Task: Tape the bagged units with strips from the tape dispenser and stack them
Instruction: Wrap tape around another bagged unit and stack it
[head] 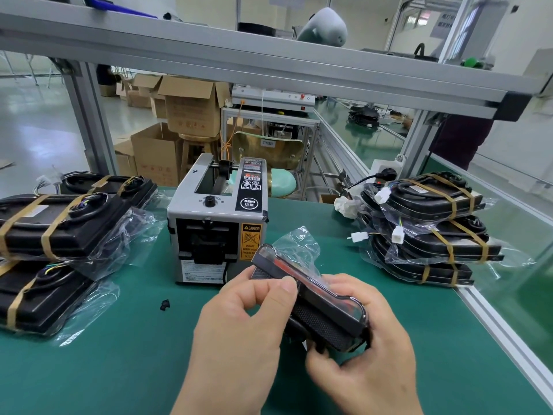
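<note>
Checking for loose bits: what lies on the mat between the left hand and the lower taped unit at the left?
In the head view, one small black scrap on the green mat; otherwise bare, from left hand to taped unit.

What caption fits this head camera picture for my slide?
Left hand and right hand hold a bagged unit before the tape dispenser, between the left stack and right stack.

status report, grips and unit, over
Left grip, right grip both hold bagged unit. No tape seen on it. Tape dispenser straight ahead, nothing between.
</note>
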`<state>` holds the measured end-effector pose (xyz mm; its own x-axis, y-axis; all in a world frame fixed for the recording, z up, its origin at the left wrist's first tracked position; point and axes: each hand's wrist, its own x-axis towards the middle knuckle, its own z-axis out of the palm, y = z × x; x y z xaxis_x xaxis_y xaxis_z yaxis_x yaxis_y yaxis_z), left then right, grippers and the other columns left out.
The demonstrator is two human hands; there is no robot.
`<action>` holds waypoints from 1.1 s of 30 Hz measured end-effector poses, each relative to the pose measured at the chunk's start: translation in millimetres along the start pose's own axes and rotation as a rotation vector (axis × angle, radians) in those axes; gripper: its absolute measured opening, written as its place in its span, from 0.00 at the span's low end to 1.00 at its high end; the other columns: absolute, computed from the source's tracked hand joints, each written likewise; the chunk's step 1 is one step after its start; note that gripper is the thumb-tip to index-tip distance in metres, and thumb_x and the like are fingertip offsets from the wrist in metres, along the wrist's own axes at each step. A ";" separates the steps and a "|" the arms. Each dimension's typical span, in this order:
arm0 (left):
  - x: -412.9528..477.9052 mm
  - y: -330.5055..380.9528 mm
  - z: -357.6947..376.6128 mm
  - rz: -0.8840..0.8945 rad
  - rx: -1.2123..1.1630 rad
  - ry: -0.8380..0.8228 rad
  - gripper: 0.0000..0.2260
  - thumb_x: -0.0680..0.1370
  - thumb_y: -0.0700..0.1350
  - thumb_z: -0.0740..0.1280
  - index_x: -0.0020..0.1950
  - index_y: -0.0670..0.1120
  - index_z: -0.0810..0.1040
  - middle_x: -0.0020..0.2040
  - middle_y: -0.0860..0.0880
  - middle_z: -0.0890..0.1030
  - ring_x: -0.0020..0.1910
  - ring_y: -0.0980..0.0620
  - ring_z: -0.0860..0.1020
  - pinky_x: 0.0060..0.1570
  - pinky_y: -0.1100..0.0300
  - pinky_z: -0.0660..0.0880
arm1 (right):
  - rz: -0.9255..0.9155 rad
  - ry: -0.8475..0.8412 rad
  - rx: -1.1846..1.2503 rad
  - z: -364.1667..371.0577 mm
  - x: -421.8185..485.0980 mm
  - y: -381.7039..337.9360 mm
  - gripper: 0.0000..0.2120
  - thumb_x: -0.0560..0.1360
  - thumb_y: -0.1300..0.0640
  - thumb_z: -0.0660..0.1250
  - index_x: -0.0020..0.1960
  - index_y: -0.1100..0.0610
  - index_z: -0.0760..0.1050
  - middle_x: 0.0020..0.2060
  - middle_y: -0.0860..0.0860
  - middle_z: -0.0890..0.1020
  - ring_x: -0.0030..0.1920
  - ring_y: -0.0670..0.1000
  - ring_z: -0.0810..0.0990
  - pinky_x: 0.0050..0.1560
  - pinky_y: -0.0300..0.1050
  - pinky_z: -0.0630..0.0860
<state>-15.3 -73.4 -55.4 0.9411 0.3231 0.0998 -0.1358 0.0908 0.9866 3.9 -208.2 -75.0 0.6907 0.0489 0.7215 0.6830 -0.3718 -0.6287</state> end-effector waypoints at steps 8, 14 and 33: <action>-3.3 0.6 2.3 -0.015 0.053 0.049 0.18 0.58 0.66 0.65 0.33 0.54 0.83 0.51 0.49 0.84 0.59 0.73 0.71 0.65 0.59 0.64 | -0.023 -0.008 -0.012 -0.3 -0.1 2.1 0.28 0.51 0.66 0.69 0.52 0.56 0.76 0.52 0.45 0.81 0.54 0.44 0.80 0.54 0.30 0.71; -3.2 2.1 2.4 -0.035 0.002 0.039 0.19 0.58 0.65 0.66 0.31 0.52 0.83 0.53 0.46 0.83 0.60 0.69 0.73 0.67 0.57 0.64 | -0.017 -0.011 -0.009 -0.3 -0.5 2.7 0.29 0.51 0.66 0.69 0.52 0.54 0.76 0.53 0.47 0.81 0.54 0.44 0.80 0.54 0.30 0.71; -3.6 4.3 7.4 -0.037 -0.047 0.062 0.13 0.62 0.58 0.69 0.29 0.49 0.81 0.51 0.42 0.83 0.56 0.53 0.79 0.67 0.46 0.68 | -0.020 -0.020 -0.036 1.1 -0.2 4.1 0.31 0.52 0.64 0.70 0.54 0.48 0.73 0.54 0.45 0.81 0.56 0.43 0.79 0.54 0.29 0.70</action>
<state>-17.0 -81.1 -50.5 0.9250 0.3761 0.0534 -0.1168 0.1477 0.9821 6.8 -208.7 -78.1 0.6818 0.0747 0.7277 0.6879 -0.4039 -0.6030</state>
